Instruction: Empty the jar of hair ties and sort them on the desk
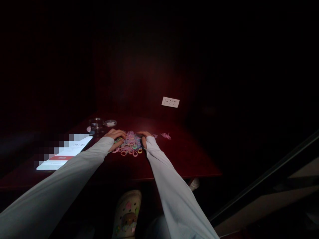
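Note:
A heap of small pastel rubber bands (131,143) lies on a dark red table (174,159). My left hand (116,136) rests at the heap's left side with its fingers curled onto the bands. At the heap's right edge my right hand (144,136) has its fingers bent down into the bands. Whether either hand grips any bands is hidden in the dim light. Both arms wear pale long sleeves.
A small glass jar (96,126) and its lid (110,123) stand behind my left hand. A lit phone (64,153) lies at the left. A few stray bands (165,135) lie right of the heap. A wall socket (170,102) sits behind. A decorated clog (127,214) shows below the table.

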Tool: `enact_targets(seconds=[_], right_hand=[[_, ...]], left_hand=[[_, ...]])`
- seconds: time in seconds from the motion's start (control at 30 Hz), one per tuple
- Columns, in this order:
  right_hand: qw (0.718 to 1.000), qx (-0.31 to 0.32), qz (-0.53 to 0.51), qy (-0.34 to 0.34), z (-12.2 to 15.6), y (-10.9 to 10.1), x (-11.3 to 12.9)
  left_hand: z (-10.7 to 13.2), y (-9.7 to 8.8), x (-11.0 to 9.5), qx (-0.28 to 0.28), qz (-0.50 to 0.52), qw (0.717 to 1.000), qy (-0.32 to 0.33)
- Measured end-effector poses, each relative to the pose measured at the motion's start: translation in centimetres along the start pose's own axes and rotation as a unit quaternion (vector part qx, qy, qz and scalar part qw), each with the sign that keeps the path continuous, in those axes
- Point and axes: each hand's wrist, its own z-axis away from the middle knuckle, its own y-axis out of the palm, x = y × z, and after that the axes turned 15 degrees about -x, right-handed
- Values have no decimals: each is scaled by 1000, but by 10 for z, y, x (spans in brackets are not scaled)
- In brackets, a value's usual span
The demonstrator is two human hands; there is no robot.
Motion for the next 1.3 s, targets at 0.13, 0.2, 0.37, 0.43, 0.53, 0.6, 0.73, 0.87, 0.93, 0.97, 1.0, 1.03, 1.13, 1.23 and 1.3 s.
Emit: enact_targets(seconds=[0.13,0.2,0.37,0.43,0.53,0.6,0.73,0.87,0.93,0.97,1.0,1.03,1.13,1.23,1.3], right_hand=[[998,29,10,-47,2,-9,14],[997,53,3,-54,2,-10,21],[994,93,5,-51,3,-9,29],[993,104,5,-55,4,-9,28],[992,107,1,-60,4,-11,25],[993,103,-7,-66,4,-11,22],[992,91,-24,-82,3,-12,18],[991,86,-38,-93,3,-12,17],[991,84,-44,-96,3,-12,18],[991,83,-46,-97,3,-12,18],[991,81,-48,-98,3,-12,18],[991,80,-49,-99,3,-12,18],[992,78,-47,-93,4,-10,17],[991,86,-44,-89,5,-8,17],[992,86,-45,-85,5,-8,17]], left_hand=[[-2,-5,-4,11,1,1000,3],[-2,-7,-6,18,8,1000,7],[-1,-7,-10,26,3,1000,12],[0,-7,-10,27,2,1000,10],[-1,-7,-8,26,5,1000,13],[-1,-6,-6,30,7,999,12],[-2,-5,0,32,14,999,3],[-1,-1,5,29,18,999,4],[0,0,7,26,20,999,13],[0,0,8,24,21,999,17],[0,0,9,23,22,999,21],[0,0,9,23,22,999,23],[0,0,10,22,20,999,22],[0,0,8,19,25,999,21],[0,1,7,14,26,999,18]])
